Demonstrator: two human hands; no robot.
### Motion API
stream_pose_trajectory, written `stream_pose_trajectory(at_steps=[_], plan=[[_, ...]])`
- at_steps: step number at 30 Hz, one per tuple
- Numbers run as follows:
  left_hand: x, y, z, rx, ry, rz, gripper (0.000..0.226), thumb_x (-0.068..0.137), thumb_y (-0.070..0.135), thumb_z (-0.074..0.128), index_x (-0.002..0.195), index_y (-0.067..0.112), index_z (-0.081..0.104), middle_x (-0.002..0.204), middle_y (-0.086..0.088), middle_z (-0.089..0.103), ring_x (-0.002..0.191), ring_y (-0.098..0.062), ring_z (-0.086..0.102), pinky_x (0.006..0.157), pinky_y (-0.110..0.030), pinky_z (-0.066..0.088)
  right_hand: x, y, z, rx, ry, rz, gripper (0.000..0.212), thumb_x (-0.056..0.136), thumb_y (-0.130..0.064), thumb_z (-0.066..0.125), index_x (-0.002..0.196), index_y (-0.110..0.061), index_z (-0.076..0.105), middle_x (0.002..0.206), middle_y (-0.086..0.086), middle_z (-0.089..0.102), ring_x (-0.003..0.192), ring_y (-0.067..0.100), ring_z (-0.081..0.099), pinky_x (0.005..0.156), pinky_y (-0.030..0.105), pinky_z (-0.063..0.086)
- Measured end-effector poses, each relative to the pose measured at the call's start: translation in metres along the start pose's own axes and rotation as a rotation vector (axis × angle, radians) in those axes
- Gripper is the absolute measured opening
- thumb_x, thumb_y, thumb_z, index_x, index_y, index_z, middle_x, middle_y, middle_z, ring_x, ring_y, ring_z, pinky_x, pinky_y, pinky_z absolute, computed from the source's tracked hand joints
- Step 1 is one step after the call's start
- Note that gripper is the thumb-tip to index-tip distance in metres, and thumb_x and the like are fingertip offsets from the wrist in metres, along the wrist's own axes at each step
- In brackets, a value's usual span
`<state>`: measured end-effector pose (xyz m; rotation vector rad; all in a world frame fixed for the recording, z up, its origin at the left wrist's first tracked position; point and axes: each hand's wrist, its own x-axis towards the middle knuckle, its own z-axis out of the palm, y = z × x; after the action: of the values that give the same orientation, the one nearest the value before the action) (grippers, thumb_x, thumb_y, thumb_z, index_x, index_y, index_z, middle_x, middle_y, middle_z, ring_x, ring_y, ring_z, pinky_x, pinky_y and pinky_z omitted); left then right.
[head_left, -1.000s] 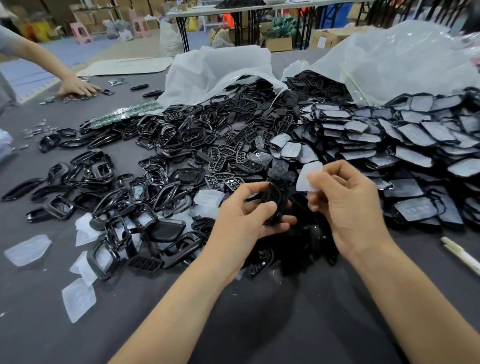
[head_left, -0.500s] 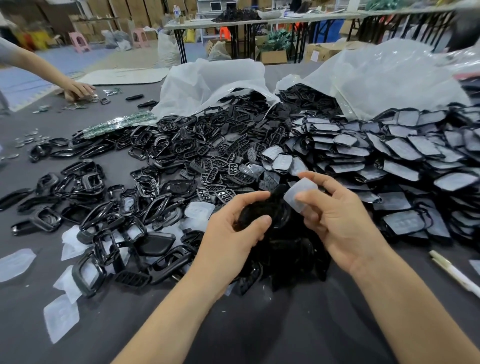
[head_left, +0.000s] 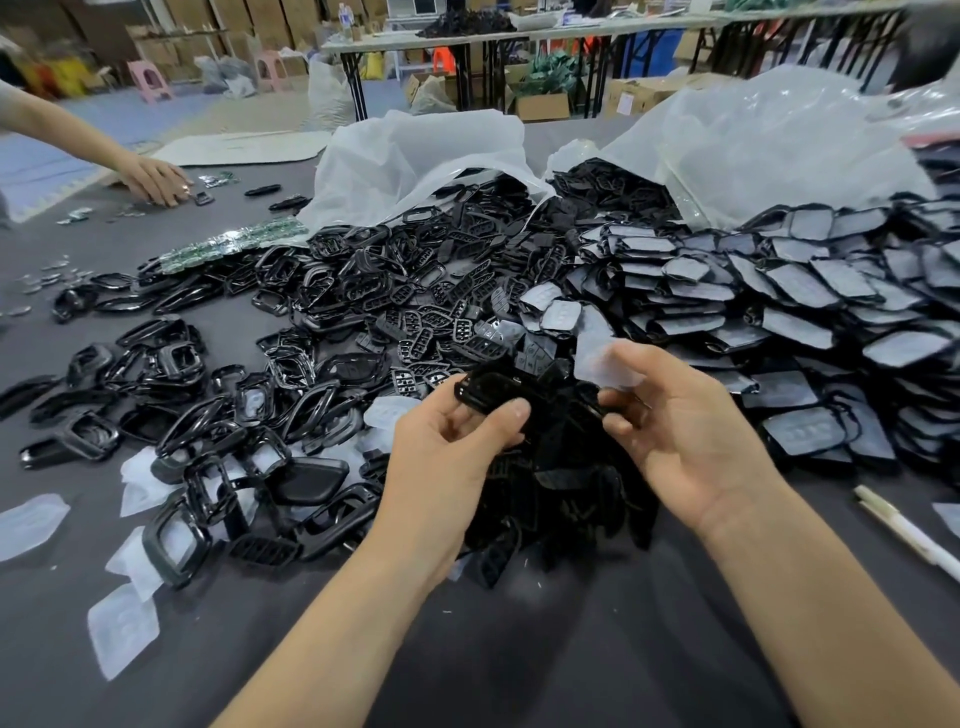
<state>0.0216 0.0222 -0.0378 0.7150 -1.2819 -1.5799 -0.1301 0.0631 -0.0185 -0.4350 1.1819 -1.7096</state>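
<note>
Left hand (head_left: 441, 457) grips a black plastic shell (head_left: 488, 391) above the grey table (head_left: 571, 654). Right hand (head_left: 675, 436) pinches a translucent pad (head_left: 597, 358), probably silicone, just beside it. Folding tables (head_left: 519, 37) and cartons (head_left: 543, 106) stand behind.

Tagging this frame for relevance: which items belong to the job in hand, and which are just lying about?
In the job: left hand gripping a black shell; right hand pinching a translucent pad.
Lying about: white pen; green circuit boards; plastic bags; loose pads at the left.
</note>
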Motion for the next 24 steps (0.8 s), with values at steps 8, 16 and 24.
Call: stream_pose_trajectory(at_steps=[8, 16, 24], plan=[[-0.0009, -0.0017, -0.0006, -0.053, -0.015, -0.098, 0.021, 0.091, -0.005, 0.055, 0.092, 0.011, 0.068, 0.09, -0.006, 0.075, 0.083, -0.019, 0.072, 0.068, -0.026, 0.057, -0.002, 0.001, 0.0008, -0.06, -0.109, 0.014, 0.009, 0.071, -0.013, 0.069, 0.074, -0.016, 0.062, 0.059, -0.005, 0.06, 0.053, 0.008, 0.058, 0.044, 0.015, 0.043], [-0.0025, 0.0016, -0.0036, 0.016, -0.065, -0.121, 0.02, 0.093, -0.005, 0.053, 0.1, 0.011, 0.063, 0.089, -0.011, 0.075, 0.08, -0.024, 0.074, 0.062, -0.022, 0.056, -0.0023, 0.0054, 0.0005, -0.217, -0.158, 0.032, 0.014, 0.06, -0.016, 0.073, 0.07, -0.013, 0.063, 0.066, 0.002, 0.06, 0.052, 0.005, 0.048, 0.044, 0.013, 0.039], [-0.0016, 0.0017, -0.0067, 0.074, -0.061, -0.106, 0.019, 0.093, -0.003, 0.054, 0.098, 0.013, 0.064, 0.086, -0.008, 0.075, 0.075, -0.017, 0.072, 0.053, -0.02, 0.053, -0.0045, 0.0042, 0.0019, -0.285, -0.204, 0.048, 0.014, 0.085, 0.002, 0.06, 0.089, -0.01, 0.067, 0.066, 0.003, 0.07, 0.049, 0.007, 0.059, 0.045, 0.015, 0.047]])
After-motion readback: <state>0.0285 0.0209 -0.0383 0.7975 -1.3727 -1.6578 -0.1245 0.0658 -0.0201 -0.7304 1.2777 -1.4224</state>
